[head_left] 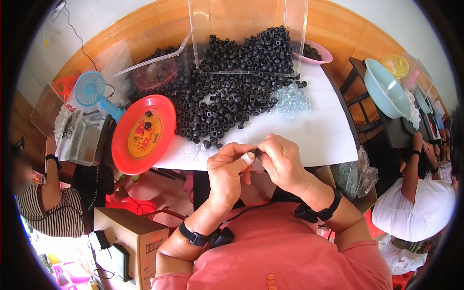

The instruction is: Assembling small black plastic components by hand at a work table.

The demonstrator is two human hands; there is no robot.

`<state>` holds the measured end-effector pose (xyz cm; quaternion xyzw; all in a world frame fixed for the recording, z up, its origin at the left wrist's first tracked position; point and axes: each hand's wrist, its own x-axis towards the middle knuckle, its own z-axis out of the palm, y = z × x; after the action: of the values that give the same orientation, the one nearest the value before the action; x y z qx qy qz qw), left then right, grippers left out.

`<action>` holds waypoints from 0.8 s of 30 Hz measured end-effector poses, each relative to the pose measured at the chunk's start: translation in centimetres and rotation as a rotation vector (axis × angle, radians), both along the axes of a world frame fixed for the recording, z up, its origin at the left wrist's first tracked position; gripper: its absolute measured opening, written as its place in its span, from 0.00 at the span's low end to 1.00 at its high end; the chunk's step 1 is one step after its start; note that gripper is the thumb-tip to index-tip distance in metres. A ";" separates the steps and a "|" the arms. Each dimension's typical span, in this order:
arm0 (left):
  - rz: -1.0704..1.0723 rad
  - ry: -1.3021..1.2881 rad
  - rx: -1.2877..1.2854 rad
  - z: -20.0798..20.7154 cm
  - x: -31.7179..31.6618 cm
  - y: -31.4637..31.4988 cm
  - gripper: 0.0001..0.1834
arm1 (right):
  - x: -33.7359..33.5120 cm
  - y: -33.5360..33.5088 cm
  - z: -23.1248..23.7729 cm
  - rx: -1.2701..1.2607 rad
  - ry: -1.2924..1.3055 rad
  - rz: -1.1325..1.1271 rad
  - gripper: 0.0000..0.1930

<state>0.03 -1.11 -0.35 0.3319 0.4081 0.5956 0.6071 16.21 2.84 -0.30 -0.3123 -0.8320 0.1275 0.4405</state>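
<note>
2 parts (147, 125) lie on the plate (166, 116), left of a heap (212, 113) spread before and inside a bin (246, 14).

my left hand (226, 171) and right hand (285, 162) — fingertips (263, 145) pinched, nearly meeting; left forearm (202, 221) and right forearm (316, 195) — both angled inward.

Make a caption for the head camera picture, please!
Two hands hold a small dark piece near a heap of black parts.
</note>
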 end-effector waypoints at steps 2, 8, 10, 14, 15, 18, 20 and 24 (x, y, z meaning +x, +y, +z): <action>-0.017 0.026 0.013 0.0 -0.1 0.1 0.06 | 0.1 0.0 0.7 0.096 -0.085 -0.034 0.08; 0.000 0.017 -0.014 0.1 0.0 0.2 0.06 | 0.8 0.3 2.0 0.062 -0.152 0.020 0.09; -0.004 0.009 -0.007 0.1 0.0 0.2 0.07 | 0.9 0.2 2.6 0.050 -0.173 0.019 0.08; -0.018 0.007 0.010 0.1 0.0 0.1 0.09 | 0.7 0.2 2.9 -0.127 -0.062 0.058 0.04; -0.017 0.005 0.013 0.1 -0.1 0.1 0.09 | 0.7 0.2 3.1 -0.124 -0.064 0.059 0.04; -0.040 0.003 0.019 -0.2 -0.3 0.0 0.09 | 0.4 0.1 3.6 -0.321 0.102 0.123 0.05; -0.043 -0.010 0.010 -0.1 -0.4 0.0 0.09 | 0.2 0.0 3.8 -0.359 0.130 0.140 0.06; -0.053 -0.022 -0.006 0.0 -0.5 0.0 0.08 | 0.1 -0.4 3.7 -0.372 0.137 0.133 0.05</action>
<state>-0.43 -1.11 -0.34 0.3343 0.3945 0.5815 0.6280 16.35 2.49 3.39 -0.3234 -0.7809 0.3285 0.4215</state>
